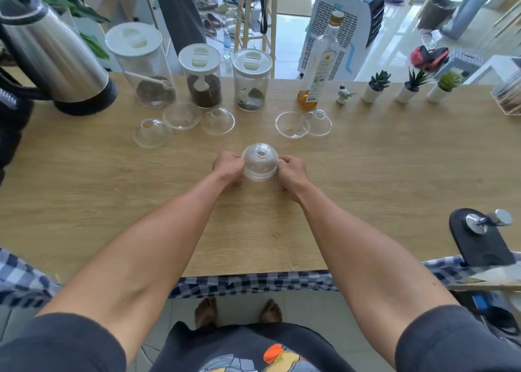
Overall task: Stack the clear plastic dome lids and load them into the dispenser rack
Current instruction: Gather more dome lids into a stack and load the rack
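Dome lid stack [260, 165] sits dome-up at the middle of the wooden table [366, 179], hole on top, rims layered at the base. I've got it pinched from both sides: my left hand [227, 166] closed on its left edge, my right hand [291, 170] closed on its right edge, fingertips at the lower rims. Stack count is hard to read through the clear plastic, looks like several. Loose lids farther back: three on the left, one dome-up [152, 132], one upside-down [182, 115], one dome-up [218, 121], touching or nearly so in a row. Two more on the right, an upside-down one [292, 124] overlapping a dome-up one [317, 123]. Behind them, three canisters with white lids [200, 75], a bottle of amber liquid [318, 61], a small figurine [342, 93], three potted succulents [410, 85]. Steel kettle [53, 52] at far left. Dark clamp-like fixture [479, 236] at the near right edge.
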Tool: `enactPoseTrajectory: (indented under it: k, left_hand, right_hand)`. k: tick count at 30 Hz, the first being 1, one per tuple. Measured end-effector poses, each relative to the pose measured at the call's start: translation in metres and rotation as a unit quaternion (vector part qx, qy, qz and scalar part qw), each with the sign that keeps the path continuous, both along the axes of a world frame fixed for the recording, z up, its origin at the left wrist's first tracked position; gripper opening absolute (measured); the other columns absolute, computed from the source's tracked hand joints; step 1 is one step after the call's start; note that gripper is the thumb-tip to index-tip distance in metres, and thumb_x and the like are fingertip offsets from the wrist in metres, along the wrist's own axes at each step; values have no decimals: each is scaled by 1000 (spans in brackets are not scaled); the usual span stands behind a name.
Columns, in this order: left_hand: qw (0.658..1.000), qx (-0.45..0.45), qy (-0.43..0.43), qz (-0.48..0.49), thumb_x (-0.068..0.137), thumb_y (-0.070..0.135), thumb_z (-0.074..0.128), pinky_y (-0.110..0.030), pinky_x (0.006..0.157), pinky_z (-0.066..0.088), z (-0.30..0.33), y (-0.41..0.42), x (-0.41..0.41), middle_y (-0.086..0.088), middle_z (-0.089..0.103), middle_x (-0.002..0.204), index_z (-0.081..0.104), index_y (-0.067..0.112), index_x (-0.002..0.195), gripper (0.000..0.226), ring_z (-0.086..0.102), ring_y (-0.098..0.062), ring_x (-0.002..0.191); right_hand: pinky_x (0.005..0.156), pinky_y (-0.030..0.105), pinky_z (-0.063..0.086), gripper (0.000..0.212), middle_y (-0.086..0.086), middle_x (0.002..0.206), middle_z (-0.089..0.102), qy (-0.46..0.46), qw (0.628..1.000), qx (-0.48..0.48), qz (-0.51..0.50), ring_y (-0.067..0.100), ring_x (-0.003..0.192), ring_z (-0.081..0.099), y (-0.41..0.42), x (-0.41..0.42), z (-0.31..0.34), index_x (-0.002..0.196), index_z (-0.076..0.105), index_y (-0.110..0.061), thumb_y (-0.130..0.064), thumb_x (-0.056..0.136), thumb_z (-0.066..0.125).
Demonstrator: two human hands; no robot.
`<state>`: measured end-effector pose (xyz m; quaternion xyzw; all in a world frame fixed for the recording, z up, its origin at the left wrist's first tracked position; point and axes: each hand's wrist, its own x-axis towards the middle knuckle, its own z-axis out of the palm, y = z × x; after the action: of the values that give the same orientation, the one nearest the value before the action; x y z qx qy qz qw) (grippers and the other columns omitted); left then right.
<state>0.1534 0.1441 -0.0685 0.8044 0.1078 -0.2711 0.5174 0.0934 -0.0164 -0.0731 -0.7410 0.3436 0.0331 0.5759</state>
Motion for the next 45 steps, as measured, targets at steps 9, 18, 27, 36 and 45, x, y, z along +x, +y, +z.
enactPoseTrajectory:
  k: [9, 18, 27, 36, 45]
  left_hand:
    - [993, -65, 43, 93, 61, 12, 53, -36, 62, 39, 4, -10, 1, -10, 52, 83, 63, 19, 97, 37, 48, -21, 66]
    - [988, -108, -33, 107, 94, 3, 63, -34, 70, 57, 13, -1, -3, -9, 67, 84, 69, 7, 100, 9, 60, -18, 71]
    - [974, -104, -102, 171, 99, 1, 55, -29, 53, 40, 30, 52, -17, -8, 56, 69, 72, 10, 88, 22, 46, -19, 60]
    - [964, -60, -149, 212, 77, 7, 55, -40, 69, 49, 69, 158, -26, -6, 55, 71, 80, 7, 77, 25, 49, -22, 70]
    - [956, -64, -189, 215, 93, 9, 62, -39, 73, 63, 133, 314, -20, -13, 65, 84, 74, -6, 96, 19, 63, -22, 78]
  right_hand:
    - [54, 30, 38, 16, 4, 69, 63, 13, 998, -13, 64, 20, 64, 53, -5, 9, 12, 76, 71, -6, -17, 68, 64]
    - [75, 38, 58, 22, 6, 91, 76, -57, 996, 45, 41, 19, 82, 67, -6, 8, 11, 87, 71, -21, -3, 91, 59]
    - [83, 35, 62, 17, 9, 99, 76, -91, 986, 90, 106, 19, 89, 70, 40, 19, 28, 96, 74, -17, -4, 92, 62]
    - [84, 43, 60, 27, 0, 77, 70, -128, 973, 81, 173, 18, 76, 63, 144, 37, 62, 87, 76, -19, -1, 89, 56]
    - [72, 36, 58, 14, 6, 68, 60, -189, 962, 127, 148, 19, 68, 59, 295, 42, 111, 81, 70, -5, -10, 89, 60]
